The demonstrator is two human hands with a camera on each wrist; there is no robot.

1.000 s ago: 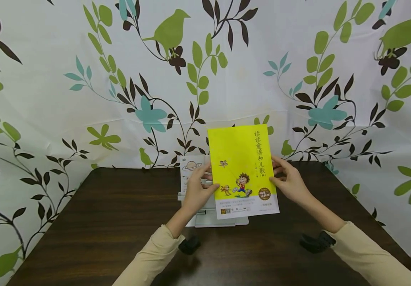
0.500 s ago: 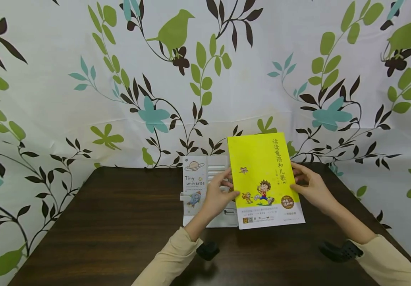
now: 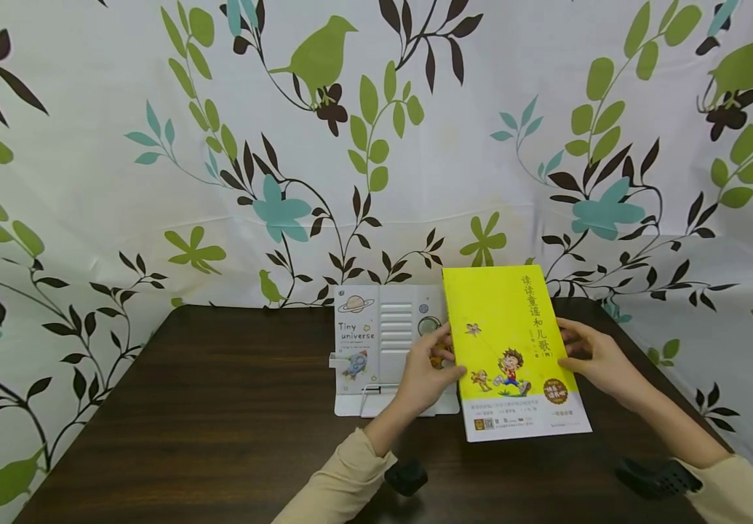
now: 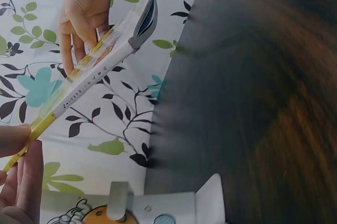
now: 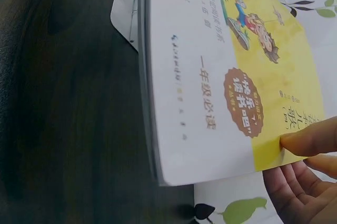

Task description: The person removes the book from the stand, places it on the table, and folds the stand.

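Observation:
Both hands hold a yellow children's book point(image 3: 494, 313) with a white lower band, its front cover toward me and slightly tilted. The left hand point(image 3: 425, 375) pinches its left side, thumb on the cover and fingers behind. On the opposite side the right hand point(image 3: 602, 364) grips the edge the same way. The left wrist view shows the book point(image 4: 79, 84) spine-on, raised off the table. In the right wrist view the thumb presses on the yellow cover point(image 5: 268, 150). Behind and left of the book, a white book stand point(image 3: 396, 342) with "Tiny universe" and space pictures stands upright, partly hidden.
A dark wooden table point(image 3: 219, 422) lies under the hands. Behind it hangs a white cloth point(image 3: 415, 196) printed with leaves, flowers and birds. Black straps with small devices sit at both wrists.
Both hands have carried the book rightward and lower, away from the front of the book stand. More of the stand now shows. Both grips stay on the book.

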